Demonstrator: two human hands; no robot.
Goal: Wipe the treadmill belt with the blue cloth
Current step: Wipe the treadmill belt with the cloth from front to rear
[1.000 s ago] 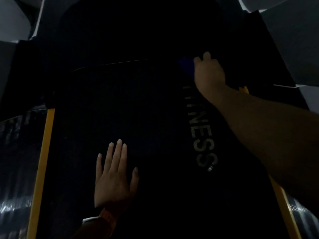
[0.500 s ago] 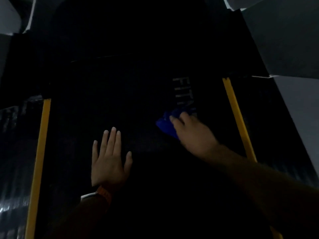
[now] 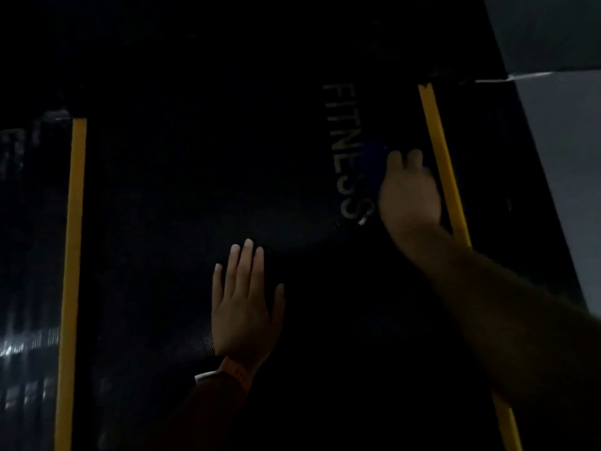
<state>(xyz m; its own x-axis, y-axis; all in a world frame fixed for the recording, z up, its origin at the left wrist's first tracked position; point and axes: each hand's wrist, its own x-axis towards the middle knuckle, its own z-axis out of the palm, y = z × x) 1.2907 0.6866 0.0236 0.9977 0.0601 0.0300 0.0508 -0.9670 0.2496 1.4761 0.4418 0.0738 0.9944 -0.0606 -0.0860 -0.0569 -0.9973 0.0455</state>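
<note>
My right hand [image 3: 410,193] presses the crumpled blue cloth [image 3: 374,161] on the black treadmill belt [image 3: 195,190], between the yellow right-edge strip [image 3: 439,151] and grey FITNESS lettering [image 3: 346,151]; my left hand [image 3: 242,307] lies flat, fingers spread.

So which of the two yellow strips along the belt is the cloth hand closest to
The right yellow strip. The right hand, over the blue cloth, sits right beside it; the left yellow strip lies across the belt, beyond the flat left hand.

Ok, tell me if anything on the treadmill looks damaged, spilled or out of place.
Nothing stands out, though the picture is very dark. The right hand presses the blue cloth on the belt beside the FITNESS lettering; the left hand lies flat mid-belt.
</note>
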